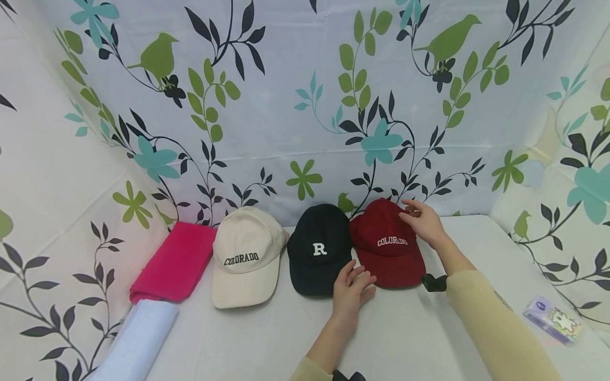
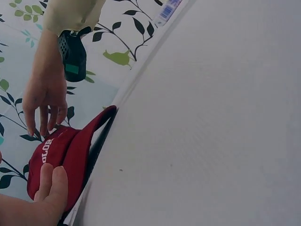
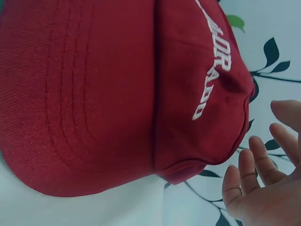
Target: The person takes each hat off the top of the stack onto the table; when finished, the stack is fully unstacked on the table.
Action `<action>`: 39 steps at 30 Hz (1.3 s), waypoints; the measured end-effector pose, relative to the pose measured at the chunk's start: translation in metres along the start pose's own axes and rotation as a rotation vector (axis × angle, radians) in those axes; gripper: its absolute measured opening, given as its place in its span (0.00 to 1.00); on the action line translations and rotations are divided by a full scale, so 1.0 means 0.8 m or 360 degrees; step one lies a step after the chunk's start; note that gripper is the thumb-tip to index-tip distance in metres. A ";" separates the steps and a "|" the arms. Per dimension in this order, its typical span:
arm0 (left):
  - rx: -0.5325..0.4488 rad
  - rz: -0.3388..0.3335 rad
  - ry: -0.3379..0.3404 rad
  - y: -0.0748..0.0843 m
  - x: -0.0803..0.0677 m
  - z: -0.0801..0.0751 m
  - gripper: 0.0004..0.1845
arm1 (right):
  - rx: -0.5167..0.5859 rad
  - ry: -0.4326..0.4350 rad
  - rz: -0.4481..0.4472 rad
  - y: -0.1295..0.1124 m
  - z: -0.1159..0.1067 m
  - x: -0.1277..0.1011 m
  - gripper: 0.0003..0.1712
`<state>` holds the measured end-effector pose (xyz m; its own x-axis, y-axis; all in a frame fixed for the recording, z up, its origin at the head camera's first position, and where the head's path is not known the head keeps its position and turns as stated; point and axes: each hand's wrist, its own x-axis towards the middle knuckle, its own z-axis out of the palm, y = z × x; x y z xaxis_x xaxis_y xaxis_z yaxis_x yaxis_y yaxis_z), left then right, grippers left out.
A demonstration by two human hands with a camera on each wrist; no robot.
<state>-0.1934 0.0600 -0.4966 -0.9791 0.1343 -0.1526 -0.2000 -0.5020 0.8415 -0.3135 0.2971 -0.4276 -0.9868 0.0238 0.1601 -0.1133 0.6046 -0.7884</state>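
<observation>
A red baseball cap with white COLORADO lettering sits on the white table at the back. Beside its crown is my right hand, fingers loosely spread; the right wrist view shows a gap between this hand and the cap. Low in front, my left hand hovers near the brims of the red cap and the black cap, its fingers relaxed and holding nothing. The black cap bears a white R. Left of it stands a cream cap with dark COLORADO lettering.
A folded bright pink cloth lies left of the cream cap, with a light blue cloth in front of it. A small purple pack lies at the far right. Behind the caps rises a leaf-patterned fabric backdrop.
</observation>
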 end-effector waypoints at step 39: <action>-0.0028 0.0117 -0.0072 0.065 -0.027 -0.089 0.33 | -0.0371 -0.0374 -0.0541 -0.007 0.027 -0.073 0.48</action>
<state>-0.1849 -0.0300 -0.4867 -0.9886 0.1347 -0.0666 -0.1284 -0.5268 0.8402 -0.2577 0.2752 -0.4450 -0.9006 -0.3712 0.2261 -0.4322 0.7101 -0.5558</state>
